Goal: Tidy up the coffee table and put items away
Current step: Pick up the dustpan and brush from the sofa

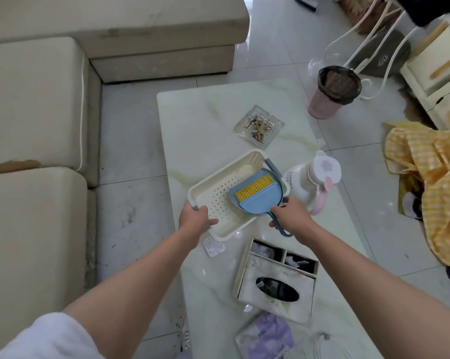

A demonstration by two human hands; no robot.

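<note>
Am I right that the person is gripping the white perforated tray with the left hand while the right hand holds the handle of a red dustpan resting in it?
Not quite: the dustpan is blue, not red, as the head view shows. The rest holds: the left hand grips the white perforated tray at its corner, and the right hand holds the dustpan's handle while the dustpan rests in the tray.

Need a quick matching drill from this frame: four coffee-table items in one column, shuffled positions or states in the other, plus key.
Items
1. glass ashtray
2. blue dustpan
3. tissue box
4. white water bottle

Places or states
A. lying inside the perforated cream tray
B. near end of the coffee table, closest to the camera
C. far part of the table, holding small scraps
D. on the table just right of the tray, pink strap

Pairs: 1-C, 2-A, 3-B, 4-D
</note>
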